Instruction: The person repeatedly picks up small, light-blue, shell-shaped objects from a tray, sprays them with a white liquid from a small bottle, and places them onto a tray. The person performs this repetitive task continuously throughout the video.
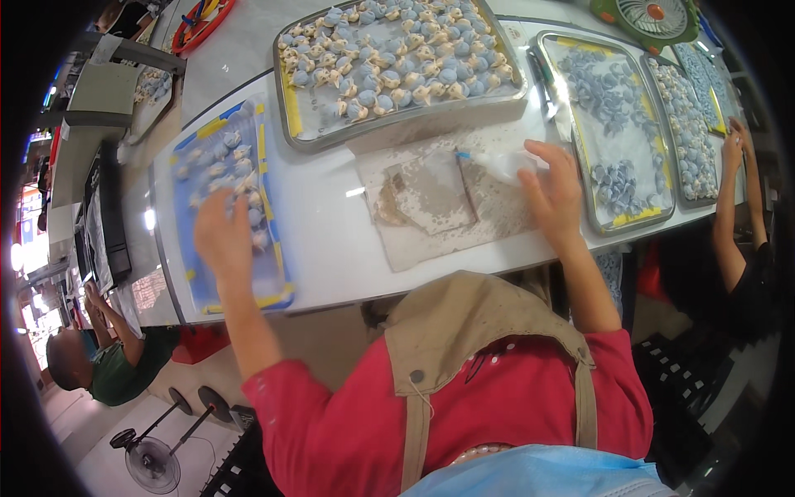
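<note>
My left hand [224, 236] is over a blue-edged tray [277, 277] with small blue-and-cream figures [219, 170] scattered on it. Motion smears its fingers, so I cannot make out whether a piece is between them. At the right, my right hand [556, 195] has thumb and fingers around a translucent squeeze bottle [501, 166], whose blue tip points left. Beneath the bottle lies a stained, greyish work sheet [414, 248] with a brownish smeared patch on it.
A large metal tray [302, 137] full of similar figures stands at the back. Rightward are a metal tray [584, 186] of blue petal-like pieces, a tray of small parts [687, 124] and a green fan [654, 18]. A co-worker's hands [735, 149] show far right; another person [116, 356] sits left.
</note>
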### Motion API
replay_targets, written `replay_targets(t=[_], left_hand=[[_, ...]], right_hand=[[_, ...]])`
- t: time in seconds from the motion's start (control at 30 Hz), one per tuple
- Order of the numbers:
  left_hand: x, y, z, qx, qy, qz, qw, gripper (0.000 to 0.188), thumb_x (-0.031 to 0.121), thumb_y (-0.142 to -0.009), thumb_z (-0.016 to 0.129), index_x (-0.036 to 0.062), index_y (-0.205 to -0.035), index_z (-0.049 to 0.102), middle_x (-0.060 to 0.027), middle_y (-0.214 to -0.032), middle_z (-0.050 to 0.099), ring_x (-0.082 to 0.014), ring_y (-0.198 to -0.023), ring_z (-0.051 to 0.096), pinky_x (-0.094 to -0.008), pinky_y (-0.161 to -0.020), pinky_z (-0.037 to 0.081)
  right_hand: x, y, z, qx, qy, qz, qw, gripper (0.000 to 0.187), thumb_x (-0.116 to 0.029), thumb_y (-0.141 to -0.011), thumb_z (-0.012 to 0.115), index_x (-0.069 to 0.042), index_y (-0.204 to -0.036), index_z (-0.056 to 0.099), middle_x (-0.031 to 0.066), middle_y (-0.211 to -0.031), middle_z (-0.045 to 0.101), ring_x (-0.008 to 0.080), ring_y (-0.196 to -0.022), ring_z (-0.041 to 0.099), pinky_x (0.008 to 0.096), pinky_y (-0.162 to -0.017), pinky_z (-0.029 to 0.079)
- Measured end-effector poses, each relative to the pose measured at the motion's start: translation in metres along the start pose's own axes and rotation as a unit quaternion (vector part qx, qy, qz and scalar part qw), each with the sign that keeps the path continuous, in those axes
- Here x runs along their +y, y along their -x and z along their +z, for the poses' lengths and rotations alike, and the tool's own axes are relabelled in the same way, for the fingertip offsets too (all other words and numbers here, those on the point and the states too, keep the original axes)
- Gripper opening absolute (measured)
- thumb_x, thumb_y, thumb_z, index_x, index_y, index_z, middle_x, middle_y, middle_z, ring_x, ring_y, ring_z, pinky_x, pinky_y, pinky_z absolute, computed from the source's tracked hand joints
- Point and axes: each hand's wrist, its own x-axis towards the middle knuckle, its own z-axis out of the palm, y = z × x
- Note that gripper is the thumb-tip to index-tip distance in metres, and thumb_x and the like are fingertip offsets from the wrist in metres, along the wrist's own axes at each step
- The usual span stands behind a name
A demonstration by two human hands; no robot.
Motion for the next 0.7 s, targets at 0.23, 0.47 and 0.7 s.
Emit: replay_targets(t=[0.23, 0.47, 0.7], left_hand=[[0.084, -0.072, 0.066, -0.053, 0.213, 0.227, 0.949, 0.023, 0.005, -0.074, 0.059, 0.0083, -0.096, 0.056, -0.0098, -0.088, 0.057, -0.0282, -0.086, 0.058, -0.0346, -0.076, 0.046], [0.101, -0.081, 0.073, -0.087, 0.394, 0.051, 0.913, 0.021, 0.005, -0.081, 0.057, 0.0066, -0.102, 0.053, -0.0104, -0.099, 0.060, -0.0213, -0.090, 0.061, -0.0304, -0.076, 0.048], [0.124, 0.005, 0.018, -0.304, 0.773, -0.198, 0.520, 0.021, 0.012, -0.088, 0.050, 0.0023, -0.108, 0.050, -0.0155, -0.098, 0.062, -0.0117, -0.078, 0.058, -0.0193, -0.065, 0.045]], right_hand=[[0.001, 0.005, 0.003, -0.046, 0.030, 0.054, 0.997, 0.033, -0.016, -0.077, 0.066, -0.003, -0.106, 0.059, 0.0115, -0.101, 0.060, 0.0284, -0.093, 0.051, 0.0359, -0.083, 0.040], [-0.005, 0.009, 0.003, -0.073, 0.015, 0.065, 0.995, 0.032, -0.017, -0.072, 0.071, -0.002, -0.098, 0.059, 0.0111, -0.094, 0.059, 0.0263, -0.089, 0.052, 0.0345, -0.078, 0.041], [-0.005, 0.022, 0.001, -0.015, -0.340, 0.204, 0.918, 0.029, -0.012, -0.082, 0.065, -0.002, -0.104, 0.050, 0.0047, -0.091, 0.056, 0.0109, -0.083, 0.054, 0.0246, -0.071, 0.046]])
